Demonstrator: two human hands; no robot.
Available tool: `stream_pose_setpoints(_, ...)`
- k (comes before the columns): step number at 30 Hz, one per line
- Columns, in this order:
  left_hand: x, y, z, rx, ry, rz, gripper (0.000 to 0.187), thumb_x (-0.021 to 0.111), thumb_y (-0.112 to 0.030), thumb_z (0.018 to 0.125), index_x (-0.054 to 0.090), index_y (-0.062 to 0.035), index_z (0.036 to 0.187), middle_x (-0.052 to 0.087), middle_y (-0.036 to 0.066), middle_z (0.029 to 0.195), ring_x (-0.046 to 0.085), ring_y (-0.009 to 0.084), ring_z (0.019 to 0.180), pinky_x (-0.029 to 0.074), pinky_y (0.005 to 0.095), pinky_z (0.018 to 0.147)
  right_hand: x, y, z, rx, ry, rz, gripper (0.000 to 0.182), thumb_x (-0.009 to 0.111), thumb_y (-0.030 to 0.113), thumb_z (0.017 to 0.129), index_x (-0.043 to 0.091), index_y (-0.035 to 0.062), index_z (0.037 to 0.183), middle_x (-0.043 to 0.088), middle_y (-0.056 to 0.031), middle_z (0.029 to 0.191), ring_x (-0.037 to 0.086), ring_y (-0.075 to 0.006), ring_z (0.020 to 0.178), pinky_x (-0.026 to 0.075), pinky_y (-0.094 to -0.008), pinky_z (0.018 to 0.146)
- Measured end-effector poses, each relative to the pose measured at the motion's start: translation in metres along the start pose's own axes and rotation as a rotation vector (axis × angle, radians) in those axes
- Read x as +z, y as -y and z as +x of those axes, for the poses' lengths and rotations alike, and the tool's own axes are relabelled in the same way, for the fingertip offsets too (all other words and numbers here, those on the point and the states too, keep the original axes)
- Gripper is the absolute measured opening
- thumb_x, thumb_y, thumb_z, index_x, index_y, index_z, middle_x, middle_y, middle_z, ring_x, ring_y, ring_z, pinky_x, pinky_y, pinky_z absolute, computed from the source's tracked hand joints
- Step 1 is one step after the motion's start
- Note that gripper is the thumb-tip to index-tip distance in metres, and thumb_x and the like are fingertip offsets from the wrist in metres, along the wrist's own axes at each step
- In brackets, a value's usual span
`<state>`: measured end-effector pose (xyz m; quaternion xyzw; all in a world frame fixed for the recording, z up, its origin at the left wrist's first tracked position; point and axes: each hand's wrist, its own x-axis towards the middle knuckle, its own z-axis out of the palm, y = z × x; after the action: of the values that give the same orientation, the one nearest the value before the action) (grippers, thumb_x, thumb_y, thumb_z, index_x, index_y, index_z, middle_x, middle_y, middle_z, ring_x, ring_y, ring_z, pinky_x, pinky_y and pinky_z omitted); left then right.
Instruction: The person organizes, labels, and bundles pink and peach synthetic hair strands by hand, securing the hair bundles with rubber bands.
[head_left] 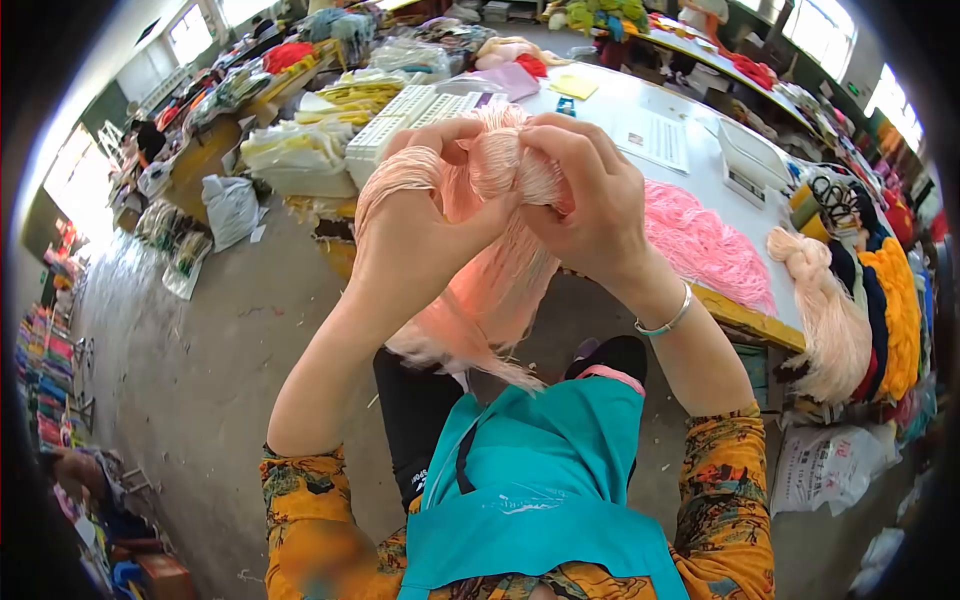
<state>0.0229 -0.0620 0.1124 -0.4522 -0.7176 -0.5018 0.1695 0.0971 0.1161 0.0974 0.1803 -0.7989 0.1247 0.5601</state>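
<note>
A skein of pale peach yarn point(500, 285) is held up in front of me, its loose strands hanging down above my apron. Around the back of my left hand point(420, 225) runs a loop of this yarn, and the fingers are closed on the skein. My right hand point(598, 200) grips the bunched, twisted upper part from the other side, thumb and fingers bent around it. Both thumbs come close together at the bunch. Part of the yarn is hidden inside my hands.
A white table point(690, 125) bears a bright pink skein point(700, 240), papers and a digital scale point(750, 165). At its right corner hang a cream skein point(825, 310) and an orange skein point(890, 310). A white sack point(835, 465) stands below; plastic bags lie at left.
</note>
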Motion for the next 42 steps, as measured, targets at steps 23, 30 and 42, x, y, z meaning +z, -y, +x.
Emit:
stream_pose_setpoints(23, 0.029, 0.066, -0.005, -0.403, 0.211, -0.47, 0.018, 0.055, -0.004, 0.077, 0.064, 0.0053, 0.09, 0.065, 0.004, 0.079, 0.053, 0.003, 0.063, 0.043, 0.0194, 0.053, 0.004, -0.013, -0.035, 0.41, 0.384, 0.437, 0.032, 0.069, 0.006, 0.07, 0.059, 0.0011, 0.101, 0.062, -0.0106, 0.099, 0.063, -0.0232, 0.093, 0.049, -0.0344, 0.081)
stream_pose_setpoints(30, 0.017, 0.066, -0.011, -0.754, 0.092, -0.993, 0.024, 0.052, -0.005, 0.079, 0.062, 0.0053, 0.099, 0.063, 0.003, 0.076, 0.042, 0.0009, 0.048, 0.031, 0.0145, 0.04, 0.027, -0.011, -0.054, 0.664, 0.167, 0.885, 0.031, 0.072, 0.006, 0.074, 0.059, 0.0013, 0.102, 0.064, -0.0097, 0.101, 0.062, -0.0172, 0.1, 0.048, -0.0307, 0.089)
stream_pose_setpoints(42, -0.002, 0.083, -0.027, -0.764, 0.294, -1.141, 0.044, 0.051, -0.008, 0.085, 0.052, 0.0037, 0.127, 0.063, 0.003, 0.095, 0.032, -0.001, 0.047, 0.022, 0.0148, 0.04, 0.051, -0.009, -0.04, 0.077, 0.299, -0.005, 0.035, 0.076, 0.016, 0.064, 0.06, 0.0099, 0.095, 0.062, -0.0057, 0.084, 0.062, -0.0269, 0.078, 0.051, -0.0389, 0.062)
